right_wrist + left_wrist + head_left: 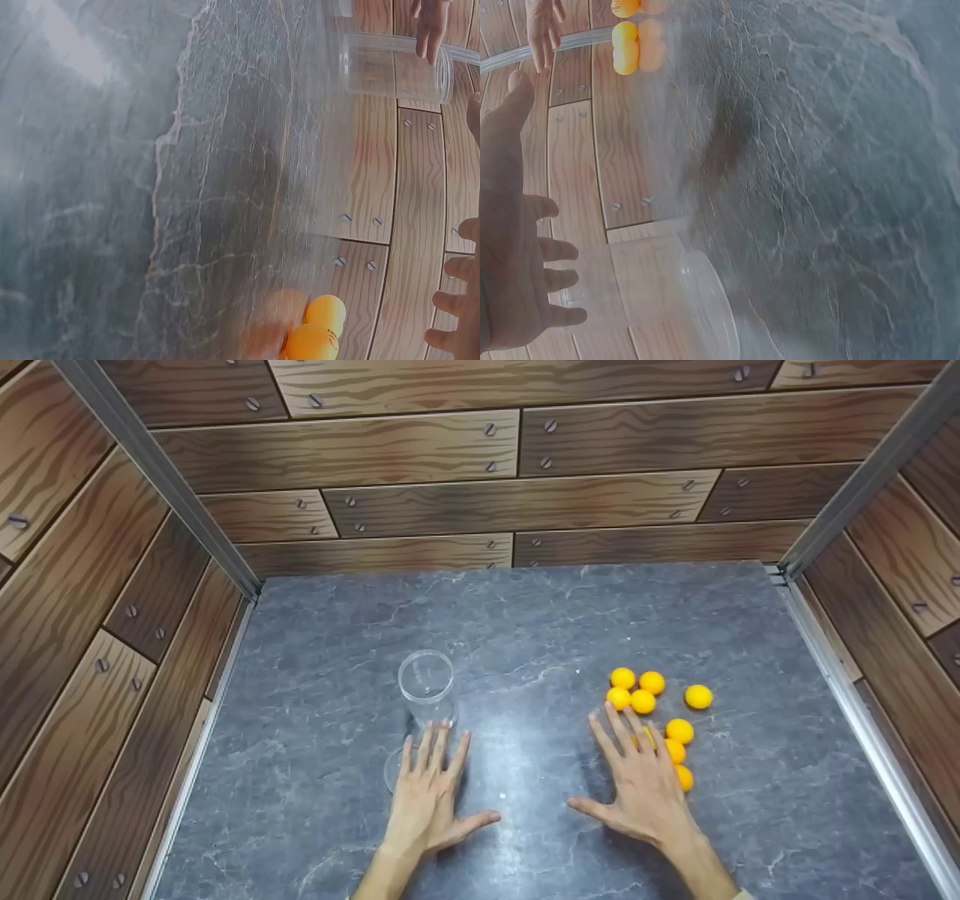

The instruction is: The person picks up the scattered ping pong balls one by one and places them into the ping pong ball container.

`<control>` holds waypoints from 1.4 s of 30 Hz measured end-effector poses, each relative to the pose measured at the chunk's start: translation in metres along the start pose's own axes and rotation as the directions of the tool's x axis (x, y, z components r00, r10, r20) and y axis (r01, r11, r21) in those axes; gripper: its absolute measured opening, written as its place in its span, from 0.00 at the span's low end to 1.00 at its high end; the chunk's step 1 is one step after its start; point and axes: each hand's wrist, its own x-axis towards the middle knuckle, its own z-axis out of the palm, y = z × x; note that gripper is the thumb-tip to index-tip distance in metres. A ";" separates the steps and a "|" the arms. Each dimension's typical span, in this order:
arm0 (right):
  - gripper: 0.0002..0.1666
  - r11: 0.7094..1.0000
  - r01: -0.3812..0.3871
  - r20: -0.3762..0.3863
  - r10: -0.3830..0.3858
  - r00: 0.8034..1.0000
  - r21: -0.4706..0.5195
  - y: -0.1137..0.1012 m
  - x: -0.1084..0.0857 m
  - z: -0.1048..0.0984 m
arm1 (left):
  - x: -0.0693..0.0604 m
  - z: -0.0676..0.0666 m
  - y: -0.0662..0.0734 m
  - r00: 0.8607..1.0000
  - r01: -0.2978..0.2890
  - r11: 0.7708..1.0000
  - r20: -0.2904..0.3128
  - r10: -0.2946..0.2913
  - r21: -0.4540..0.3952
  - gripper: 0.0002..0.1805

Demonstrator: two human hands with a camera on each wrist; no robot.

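My left hand [427,799] hovers over the table with fingers straight and thumb spread, holding nothing. Just beyond its fingertips stands a clear plastic jar [427,701], upright with its round mouth up. A clear round lid [391,771] lies flat, partly hidden beneath that hand. My right hand [646,787] is spread the same way above several orange ping-pong balls [643,701], covering some of them. In the right wrist view, two balls [313,343] show near the bottom, apart from the fingers [448,303]. The jar's lower rim [718,307] appears faintly in the left wrist view.
A dark grey marbled tabletop [525,630] lies under everything. Wood-print panels [420,450] wall the back and both sides. Metal rails [862,727] run along the side edges, and one ball [698,697] sits away from the cluster on the right.
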 end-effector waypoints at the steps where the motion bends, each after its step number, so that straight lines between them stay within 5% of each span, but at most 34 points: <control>1: 0.76 1.000 0.001 0.000 -0.001 1.000 0.000 -0.001 0.001 0.000 | -0.001 0.000 -0.001 1.000 0.005 1.000 0.002 -0.005 -0.006 0.68; 12: 0.76 0.998 0.063 -0.041 -0.062 0.997 0.002 -0.011 0.016 0.008 | -0.005 -0.001 -0.019 0.999 0.026 1.000 0.021 -0.026 0.005 0.68; 28: 0.74 0.989 0.145 -0.009 -0.145 0.989 0.009 -0.033 0.041 0.023 | -0.010 -0.004 -0.055 0.987 0.147 0.986 0.073 -0.142 -0.077 0.67; 42: 0.72 0.981 0.192 -0.004 -0.192 0.981 0.026 -0.051 0.065 0.030 | 0.000 0.007 -0.082 0.987 0.154 0.985 -0.031 -0.157 -0.081 0.65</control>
